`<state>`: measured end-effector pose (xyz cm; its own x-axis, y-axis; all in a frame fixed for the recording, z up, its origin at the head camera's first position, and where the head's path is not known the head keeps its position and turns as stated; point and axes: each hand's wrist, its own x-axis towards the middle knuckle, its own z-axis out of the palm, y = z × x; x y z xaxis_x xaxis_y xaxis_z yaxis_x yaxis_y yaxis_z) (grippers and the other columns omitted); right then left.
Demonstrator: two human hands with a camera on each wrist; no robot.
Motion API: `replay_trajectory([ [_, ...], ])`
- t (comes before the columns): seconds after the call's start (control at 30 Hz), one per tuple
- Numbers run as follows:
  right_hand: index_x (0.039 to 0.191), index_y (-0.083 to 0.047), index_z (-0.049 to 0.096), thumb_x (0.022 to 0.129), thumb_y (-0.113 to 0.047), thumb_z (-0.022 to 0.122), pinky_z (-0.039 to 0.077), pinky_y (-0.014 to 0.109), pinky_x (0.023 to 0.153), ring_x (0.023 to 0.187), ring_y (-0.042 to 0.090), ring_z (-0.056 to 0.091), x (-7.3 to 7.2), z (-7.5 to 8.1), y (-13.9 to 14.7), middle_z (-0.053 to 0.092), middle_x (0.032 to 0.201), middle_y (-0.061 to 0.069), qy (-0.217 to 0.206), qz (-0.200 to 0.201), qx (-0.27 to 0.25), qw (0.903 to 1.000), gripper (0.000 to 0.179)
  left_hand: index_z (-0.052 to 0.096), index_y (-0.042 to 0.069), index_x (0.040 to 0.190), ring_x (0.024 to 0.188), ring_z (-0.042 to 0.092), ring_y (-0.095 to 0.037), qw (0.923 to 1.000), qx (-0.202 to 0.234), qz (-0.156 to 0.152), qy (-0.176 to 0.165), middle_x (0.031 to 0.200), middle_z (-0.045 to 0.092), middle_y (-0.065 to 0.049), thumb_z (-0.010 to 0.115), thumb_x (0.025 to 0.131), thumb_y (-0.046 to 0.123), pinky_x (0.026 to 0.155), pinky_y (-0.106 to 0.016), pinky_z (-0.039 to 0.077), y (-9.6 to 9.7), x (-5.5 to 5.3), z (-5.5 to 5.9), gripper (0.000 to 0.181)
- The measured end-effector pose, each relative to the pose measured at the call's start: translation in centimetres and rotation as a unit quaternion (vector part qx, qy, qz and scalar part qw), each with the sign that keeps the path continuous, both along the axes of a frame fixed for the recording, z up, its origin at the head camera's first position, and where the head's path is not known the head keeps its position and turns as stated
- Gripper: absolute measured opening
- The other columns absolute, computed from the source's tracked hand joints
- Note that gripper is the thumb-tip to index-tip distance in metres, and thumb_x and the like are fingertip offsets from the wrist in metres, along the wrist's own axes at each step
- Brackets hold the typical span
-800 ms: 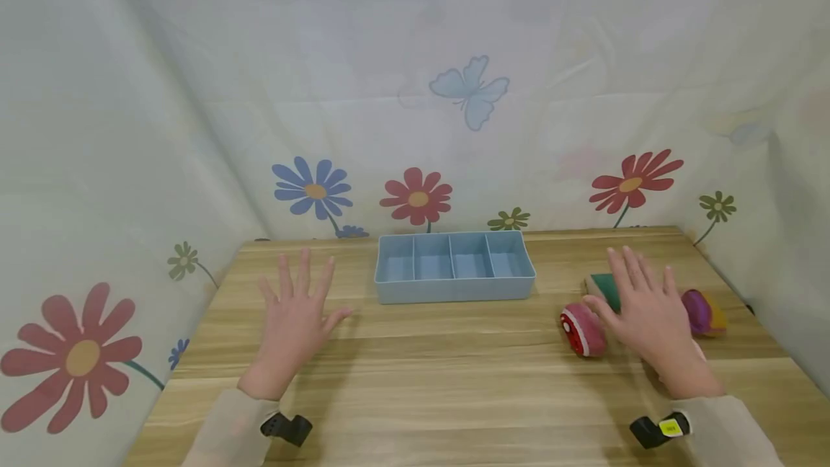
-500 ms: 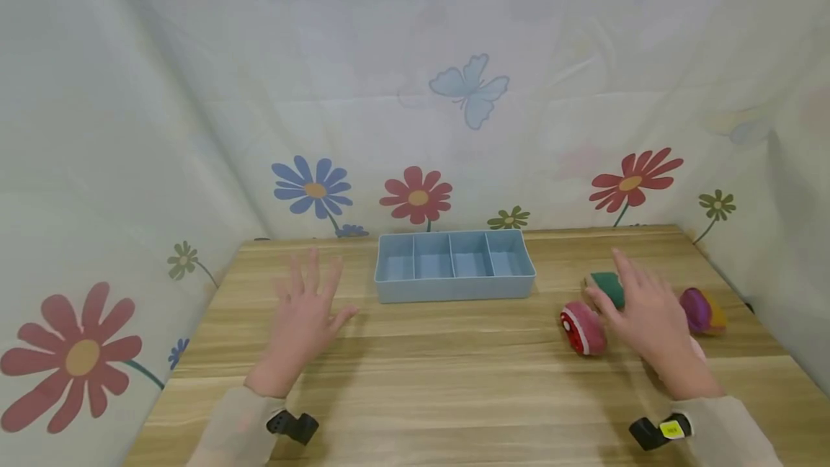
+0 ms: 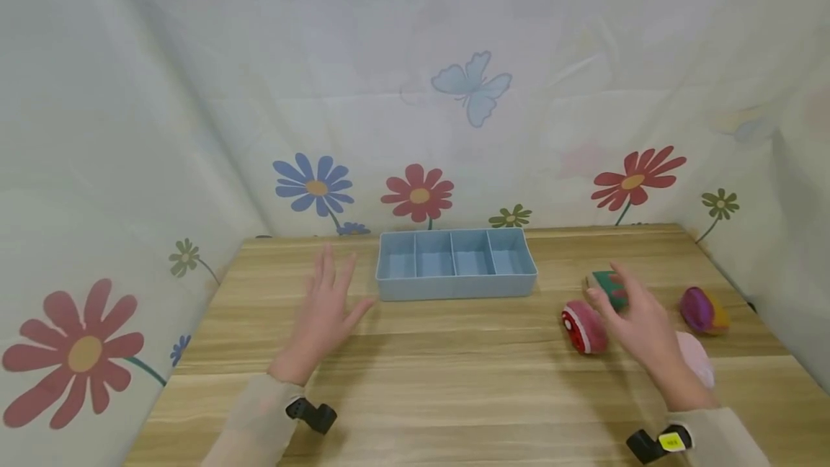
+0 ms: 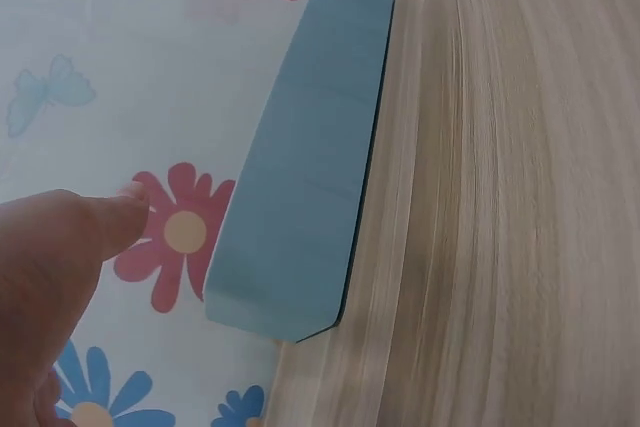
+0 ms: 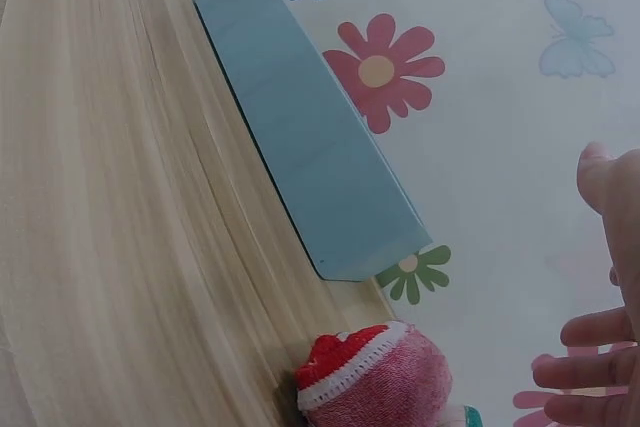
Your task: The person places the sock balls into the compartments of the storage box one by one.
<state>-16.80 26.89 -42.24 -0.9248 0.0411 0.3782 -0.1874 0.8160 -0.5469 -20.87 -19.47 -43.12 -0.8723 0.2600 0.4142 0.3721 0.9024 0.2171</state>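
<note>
A blue box with several compartments [image 3: 457, 288] stands at the back middle of the table. My left hand [image 3: 320, 316] hovers to the left of it, fingers spread, holding nothing. Over a group of small soft items at the right is my right hand [image 3: 642, 323], its fingers slightly bent and touching nothing I can make out. Just left of that hand lies a pink and red plush item [image 3: 585, 327], also seen low in the right wrist view. A green item [image 3: 608, 287] is partly hidden behind the fingers. Beside the right wrist, a pale pink item [image 3: 697, 359] is partly covered.
A purple and yellow soft item [image 3: 704, 310] lies toward the table's right side. The wooden table [image 3: 454, 380] meets a flower-printed curtain [image 3: 363, 114] at the back and sides. Black wrist cameras [image 3: 311, 415] sit on both sleeves.
My left hand has moved right, toward the box. My right hand's fingers have bent and its hand has turned a little, uncovering more of the green and pale pink items.
</note>
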Motion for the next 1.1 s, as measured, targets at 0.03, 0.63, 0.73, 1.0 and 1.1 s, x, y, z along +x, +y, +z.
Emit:
replay_trajectory([
  [0.03,0.143,-0.006,0.032,0.093,-0.039,0.055,0.042,0.063,0.076,0.1,0.045,0.052,0.1,-0.1,0.0,0.052,0.12,0.027,0.001,0.003,-0.007,1.0,0.064,0.03,0.007,0.145,0.138,-0.004,-0.037,0.9999,0.012,-0.003,-0.002,0.152,-0.004,-0.024,0.065,0.085,0.043,0.102,-0.064,0.018,0.1,-0.1,-0.1,0.078],
  [0.63,0.141,0.001,0.029,0.092,-0.036,0.058,0.044,0.059,0.079,0.103,0.044,0.052,1.2,-2.3,-0.5,0.049,0.121,0.027,-0.037,0.021,-0.037,0.9984,0.068,0.038,0.002,0.139,0.137,0.017,-0.035,0.9761,0.205,-0.031,-0.064,0.147,0.027,-0.02,0.06,0.089,0.043,0.108,-0.052,0.021,2.1,-2.2,-1.9,0.069],
  [0.73,0.138,0.004,0.032,0.091,-0.033,0.061,0.045,0.058,0.08,0.101,0.043,0.052,1.4,-3.0,-0.5,0.051,0.119,0.027,-0.029,0.028,-0.035,0.9986,0.067,0.04,0.003,0.138,0.134,0.024,-0.036,0.9752,0.211,-0.036,-0.054,0.143,0.036,-0.02,0.063,0.088,0.04,0.108,-0.052,0.022,2.4,-2.4,-2.4,0.066],
  [1.0,0.136,0.004,0.036,0.088,-0.041,0.062,0.043,0.059,0.08,0.104,0.044,0.051,1.5,-3.8,-0.7,0.05,0.121,0.027,-0.046,0.003,-0.009,0.9989,0.071,0.042,0.003,0.137,0.13,0.033,-0.036,0.9694,0.236,-0.028,-0.062,0.141,0.039,-0.018,0.063,0.088,0.039,0.107,-0.048,0.027,3.1,-3.0,-2.5,0.064],
  [1.1,0.136,0.008,0.034,0.086,-0.043,0.063,0.042,0.059,0.081,0.105,0.045,0.05,1.6,-4.5,-0.8,0.049,0.119,0.029,-0.054,-0.005,-0.003,0.9985,0.077,0.043,0.003,0.136,0.129,0.035,-0.036,0.9667,0.246,-0.023,-0.065,0.14,0.041,-0.018,0.064,0.088,0.037,0.107,-0.047,0.028,3.1,-3.2,-2.8,0.063],
])
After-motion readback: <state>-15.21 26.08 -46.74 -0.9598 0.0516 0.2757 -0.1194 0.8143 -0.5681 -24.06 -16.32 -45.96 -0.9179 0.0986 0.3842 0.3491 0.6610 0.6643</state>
